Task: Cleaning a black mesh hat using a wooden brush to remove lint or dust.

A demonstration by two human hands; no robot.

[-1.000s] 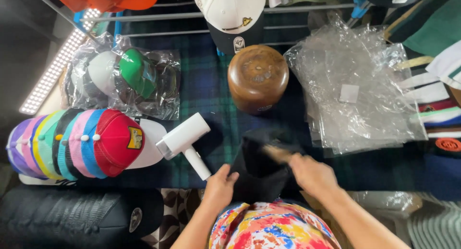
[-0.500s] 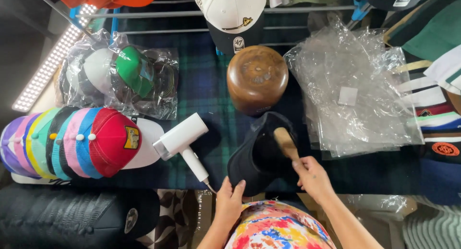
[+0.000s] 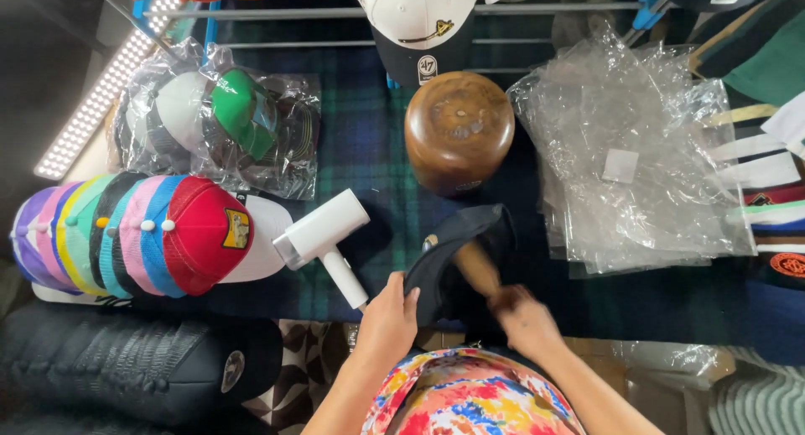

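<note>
While the left hand (image 3: 387, 317) keeps a closed grip on the black cap (image 3: 449, 246), the right hand (image 3: 521, 317), just beside, grips a wooden brush (image 3: 475, 265) inside it, white handheld steamer (image 3: 323, 238) left of both

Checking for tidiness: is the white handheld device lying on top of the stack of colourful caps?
No, the white device lies on the plaid cloth beside the caps.

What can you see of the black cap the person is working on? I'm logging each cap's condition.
The black cap looks like dark fabric, with a small light emblem near its upper edge. It is tilted on its side above the plaid-covered table, just below the round wooden block. The left hand grips its lower edge; the right hand holds a wooden-handled brush against it. The brush and right hand are blurred, so finer details are unclear.
</note>
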